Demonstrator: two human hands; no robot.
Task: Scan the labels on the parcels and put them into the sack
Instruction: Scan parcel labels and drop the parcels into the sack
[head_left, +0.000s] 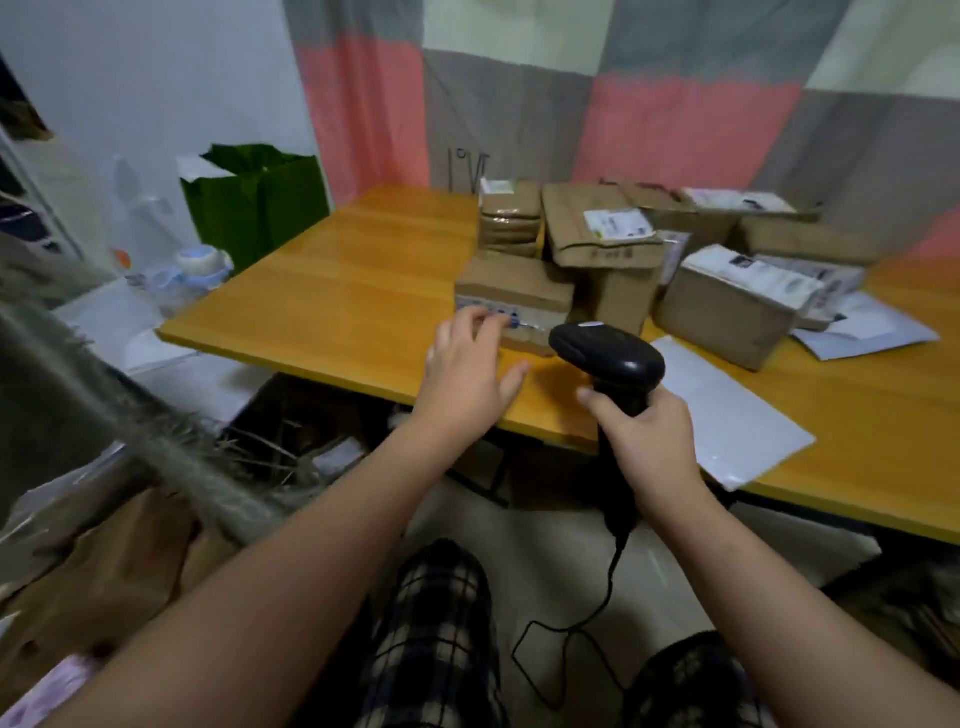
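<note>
At centre frame, the left hand (467, 371) reaches, fingers spread, grip apart, toward a labelled parcel (514, 304) on the orange worktop (337, 291); the right hand (649, 441) has its grip clamped on a black scanner (608, 358). More parcels (727, 270) crowd the upper right.

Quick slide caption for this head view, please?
Right hand grips black handheld barcode scanner while open left hand reaches for the nearest brown cardboard parcel on the orange wooden table.
</note>
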